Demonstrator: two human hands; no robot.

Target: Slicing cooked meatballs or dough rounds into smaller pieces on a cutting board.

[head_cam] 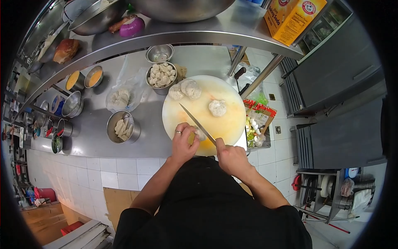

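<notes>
My right hand [232,158] grips a kitchen knife [197,123], its blade pointing up and left over a round white cutting board [231,90]. At the board's near side, my left hand [185,141], with a ring on one finger, has its fingertips on a pale lump of food [200,133]. The blade lies right beside this lump and hides part of it; whether it touches cannot be told. Another pale round lump [217,108] sits right of the knife. Two more flattened pale lumps [190,89] overlap at the board's far left edge.
Left of the board stand a steel bowl of pale chunks [161,74], a steel pot of pale strips [123,127] and a plastic bag of pale lumps [120,98]. A steel shelf [186,36] crosses above, bearing a baking soda box [293,20]. A scrap bin [258,132] adjoins the board's right.
</notes>
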